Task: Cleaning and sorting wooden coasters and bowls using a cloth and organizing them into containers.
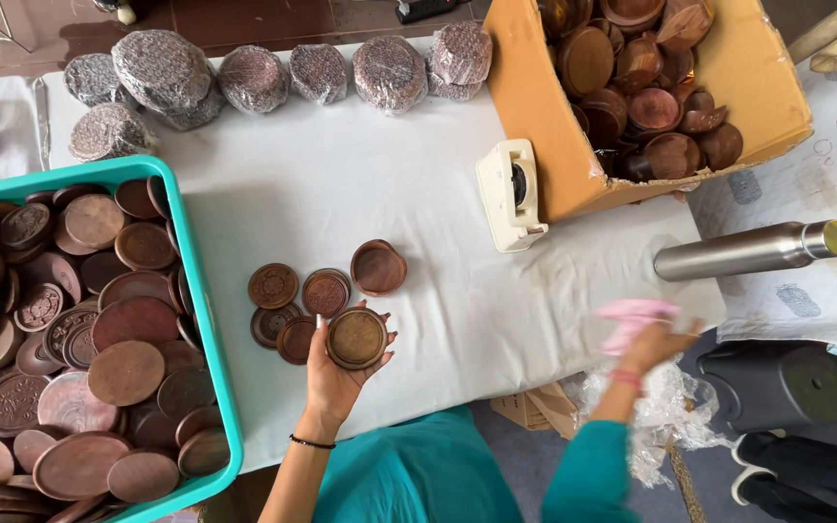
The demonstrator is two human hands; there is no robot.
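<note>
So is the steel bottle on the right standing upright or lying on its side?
Lying on its side. The steel bottle rests lengthwise on the white tablecloth, cap end pointing right, beyond the right hand.

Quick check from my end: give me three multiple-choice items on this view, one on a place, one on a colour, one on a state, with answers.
1. Where is the steel bottle?
A. lying on the table, right of the cardboard box
B. inside the teal crate
C. standing among the wrapped bundles

2. What colour is the cloth in the right hand?
A. green
B. pink
C. black

3. What is the left hand doing?
A. resting empty
B. holding a round wooden disc
C. gripping the bottle

Answers: A, it lies on its side beside the box; B, pink though blurred; B, fingers wrap the disc.
</note>
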